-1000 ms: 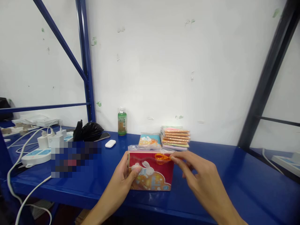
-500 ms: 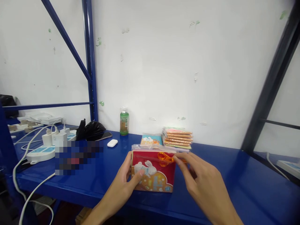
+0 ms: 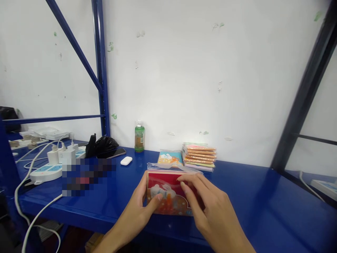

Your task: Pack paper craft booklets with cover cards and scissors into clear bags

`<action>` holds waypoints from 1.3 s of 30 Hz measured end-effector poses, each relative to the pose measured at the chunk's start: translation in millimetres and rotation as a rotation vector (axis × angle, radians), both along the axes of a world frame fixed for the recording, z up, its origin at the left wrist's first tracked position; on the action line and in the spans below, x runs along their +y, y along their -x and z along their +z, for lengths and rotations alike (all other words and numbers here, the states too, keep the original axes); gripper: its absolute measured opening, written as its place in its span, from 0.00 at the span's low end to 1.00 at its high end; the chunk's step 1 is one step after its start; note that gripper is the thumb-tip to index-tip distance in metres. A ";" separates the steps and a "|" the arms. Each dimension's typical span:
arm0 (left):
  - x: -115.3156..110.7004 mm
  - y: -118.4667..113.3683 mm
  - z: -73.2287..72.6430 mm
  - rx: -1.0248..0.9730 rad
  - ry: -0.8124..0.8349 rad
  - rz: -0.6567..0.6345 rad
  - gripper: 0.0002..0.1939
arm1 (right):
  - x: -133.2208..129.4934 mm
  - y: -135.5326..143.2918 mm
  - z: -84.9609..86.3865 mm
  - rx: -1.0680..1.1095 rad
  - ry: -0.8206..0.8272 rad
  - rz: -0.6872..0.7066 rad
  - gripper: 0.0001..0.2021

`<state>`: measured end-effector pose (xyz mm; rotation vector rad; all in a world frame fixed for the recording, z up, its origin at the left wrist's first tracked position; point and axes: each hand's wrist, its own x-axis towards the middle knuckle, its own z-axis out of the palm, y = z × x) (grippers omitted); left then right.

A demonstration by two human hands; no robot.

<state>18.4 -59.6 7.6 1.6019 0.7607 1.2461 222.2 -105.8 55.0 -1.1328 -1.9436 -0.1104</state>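
Note:
My left hand [image 3: 143, 196] grips a clear plastic bag [image 3: 158, 165] together with a red card pack [image 3: 168, 178] with a white rabbit print, thumb across its front. The pack stands upright above the blue table, partly under my hands. Small orange scissors [image 3: 168, 202] show blurred through the plastic, low against the pack's front. My right hand [image 3: 210, 203] is at the pack's upper right, thumb and forefinger bent and slightly apart near its face. Nothing shows between these fingertips; the other fingers are partly hidden.
Behind the pack lie a blue rabbit-print pack [image 3: 170, 157] and a stack of wrapped packs [image 3: 200, 156]. A green-labelled bottle [image 3: 139, 137], a white case [image 3: 126, 161], a phone [image 3: 113, 154] and a black bag [image 3: 105, 144] sit left. A power strip [image 3: 48, 172] with cables stands farther left.
The orange scissors have left my right fingers and dropped lower in front of the pack, behind the plastic. My right hand has moved left over the pack. My left hand keeps its hold.

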 end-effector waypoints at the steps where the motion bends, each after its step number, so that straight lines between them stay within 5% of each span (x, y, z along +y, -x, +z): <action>1: 0.3 0.3 -0.5 0.003 0.002 -0.002 0.33 | -0.3 -1.3 0.9 0.016 -0.015 -0.007 0.11; 6: 2.2 -1.1 3.8 -0.038 -0.014 0.005 0.32 | 0.6 -10.9 2.9 0.133 -0.218 -0.237 0.09; 8: 2.7 -2.3 8.3 -0.069 0.002 -0.007 0.29 | 4.3 -16.8 1.4 0.183 -0.217 -0.305 0.17; 11: 1.4 -2.7 14.8 -0.088 0.009 0.025 0.24 | 13.0 -25.8 -2.5 0.206 -0.028 -0.158 0.26; 16: -6.2 -0.5 21.0 -0.119 -0.043 0.192 0.20 | 20.0 -32.1 -4.5 0.335 0.194 0.131 0.11; 24: -10.1 -2.1 26.8 -0.145 -0.072 0.253 0.16 | 21.1 -36.0 -7.2 0.535 0.215 0.214 0.08; 39: -5.5 2.1 22.3 -0.130 -0.094 0.248 0.11 | 20.2 -39.4 -8.1 0.434 0.128 0.260 0.08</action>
